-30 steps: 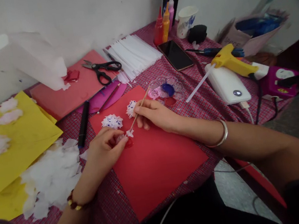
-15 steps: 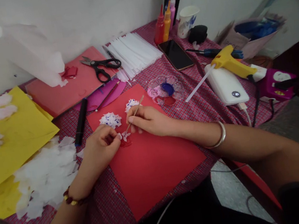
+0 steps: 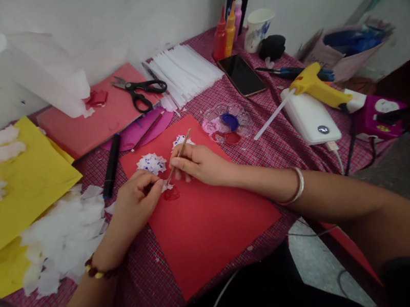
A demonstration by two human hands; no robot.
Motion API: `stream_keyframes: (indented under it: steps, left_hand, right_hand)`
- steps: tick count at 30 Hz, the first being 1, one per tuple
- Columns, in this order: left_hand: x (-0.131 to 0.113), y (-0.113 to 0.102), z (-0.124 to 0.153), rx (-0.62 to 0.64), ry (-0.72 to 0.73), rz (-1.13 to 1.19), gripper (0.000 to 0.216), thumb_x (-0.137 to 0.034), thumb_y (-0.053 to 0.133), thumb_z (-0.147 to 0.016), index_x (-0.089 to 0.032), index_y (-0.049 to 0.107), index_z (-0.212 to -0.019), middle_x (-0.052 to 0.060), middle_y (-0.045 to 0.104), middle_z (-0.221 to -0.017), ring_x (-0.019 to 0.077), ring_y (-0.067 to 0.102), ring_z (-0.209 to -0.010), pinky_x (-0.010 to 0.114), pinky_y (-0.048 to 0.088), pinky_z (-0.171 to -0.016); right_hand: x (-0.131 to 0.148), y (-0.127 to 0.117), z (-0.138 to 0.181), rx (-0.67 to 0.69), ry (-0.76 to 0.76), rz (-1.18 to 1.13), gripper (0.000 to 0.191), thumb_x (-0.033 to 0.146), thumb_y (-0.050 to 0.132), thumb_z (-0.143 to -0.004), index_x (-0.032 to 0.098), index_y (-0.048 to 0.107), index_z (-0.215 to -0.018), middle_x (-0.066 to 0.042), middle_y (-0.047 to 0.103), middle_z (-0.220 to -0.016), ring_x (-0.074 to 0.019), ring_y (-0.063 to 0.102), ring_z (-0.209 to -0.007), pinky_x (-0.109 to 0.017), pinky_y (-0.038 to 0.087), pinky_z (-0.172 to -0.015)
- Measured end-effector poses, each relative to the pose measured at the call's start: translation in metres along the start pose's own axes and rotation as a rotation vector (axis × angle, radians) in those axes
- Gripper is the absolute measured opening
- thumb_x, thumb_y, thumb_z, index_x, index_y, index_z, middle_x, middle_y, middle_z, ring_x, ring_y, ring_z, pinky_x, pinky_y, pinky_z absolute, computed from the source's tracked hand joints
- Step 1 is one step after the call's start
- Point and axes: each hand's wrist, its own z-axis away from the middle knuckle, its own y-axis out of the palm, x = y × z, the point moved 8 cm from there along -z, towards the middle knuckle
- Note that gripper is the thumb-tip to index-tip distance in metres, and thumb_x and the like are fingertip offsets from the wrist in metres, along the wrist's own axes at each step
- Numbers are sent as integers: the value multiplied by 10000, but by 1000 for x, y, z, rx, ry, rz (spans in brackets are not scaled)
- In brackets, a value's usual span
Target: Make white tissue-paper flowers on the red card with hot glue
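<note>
My right hand (image 3: 199, 165) is closed round a thin paintbrush (image 3: 179, 155) whose tip touches a small white paper flower (image 3: 164, 185). My left hand (image 3: 138, 199) pinches that flower from the left, over a red sheet (image 3: 208, 220). A wet red paint spot (image 3: 172, 194) lies just below the brush tip. Two white flowers dotted blue, the larger one (image 3: 151, 163) and a smaller one (image 3: 181, 140), lie on the sheet behind my hands. A clear paint palette (image 3: 228, 123) with blue, pink and red paint stands to the right.
Scissors (image 3: 140, 91) lie on a pink sheet (image 3: 98, 117). A black pen (image 3: 111, 166), white tissue scraps (image 3: 66, 237), yellow paper (image 3: 12, 189), white strips (image 3: 184, 71), paint bottles (image 3: 226, 30), a cup (image 3: 258, 28), a phone (image 3: 241, 75), a glue gun (image 3: 314, 85) and a power bank (image 3: 310, 118) surround the sheet.
My right hand has moved left with the brush, and its tip now meets the small flower at my left fingers. The left hand stayed where it was.
</note>
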Motion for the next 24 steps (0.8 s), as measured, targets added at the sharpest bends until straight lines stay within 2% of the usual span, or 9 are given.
stream_keyframes:
  steps: [3, 6, 10, 12, 14, 18, 21, 24]
  left_hand:
    - [11, -11, 4, 7, -112, 85, 294, -426, 524, -917, -204, 677, -800, 18, 650, -723, 175, 596, -673, 302, 457, -646]
    - [30, -42, 16, -87, -241, 125, 294, -476, 584, -912, -212, 713, -916, 6, 697, -769, 156, 610, -667, 273, 475, -616]
    - [49, -97, 41, -313, -338, 128, 183, -391, 711, -841, -216, 727, -889, -20, 704, -780, 141, 601, -706, 251, 462, -617]
    - [53, -112, 49, -311, -331, 54, 153, -367, 706, -821, -214, 711, -822, -28, 697, -735, 141, 594, -679, 253, 449, -596]
    - [53, -112, 50, -197, -283, -74, 160, -379, 675, -813, -223, 701, -788, -27, 696, -718, 143, 590, -643, 261, 442, -583]
    - [49, -83, 44, 101, -114, -296, 180, -351, 658, -775, -241, 732, -897, 34, 717, -861, 205, 635, -758, 319, 478, -677]
    - [47, -71, 37, 103, -54, -416, 166, -387, 646, -809, -232, 705, -826, 55, 671, -801, 234, 613, -779, 355, 465, -734]
    - [50, -68, 33, 65, -87, -495, 248, -441, 651, -819, -234, 634, -683, 47, 620, -713, 227, 579, -721, 351, 442, -703]
  right_hand:
    - [-6, -6, -1, -35, 32, -142, 188, 223, 506, -1002, 189, 526, -818, 36, 622, -663, -73, 538, -509, -193, 449, -531]
    - [-13, -17, -1, -112, 38, -274, 205, 271, 509, -1008, 183, 546, -826, 26, 628, -647, -71, 534, -483, -189, 445, -493]
    - [-19, -23, 1, -143, 41, -327, 226, 339, 574, -974, 174, 566, -820, 17, 632, -627, -81, 543, -483, -204, 456, -498]
    - [-19, -22, 2, -124, 39, -317, 234, 361, 593, -959, 169, 579, -826, 13, 641, -630, -85, 552, -493, -211, 459, -508]
    - [-18, -22, 4, -115, 38, -312, 246, 386, 613, -946, 169, 580, -833, 9, 653, -642, -87, 558, -500, -217, 463, -518]
    - [-16, -21, 6, -106, 42, -307, 282, 437, 637, -926, 176, 578, -834, 7, 660, -645, -92, 561, -503, -229, 464, -526]
    - [-14, -21, 6, -101, 41, -306, 288, 442, 643, -917, 177, 577, -828, 7, 656, -644, -93, 561, -507, -231, 462, -527]
    - [-14, -20, 6, -92, 44, -302, 288, 441, 646, -913, 175, 580, -825, 5, 652, -645, -94, 561, -509, -234, 461, -531]
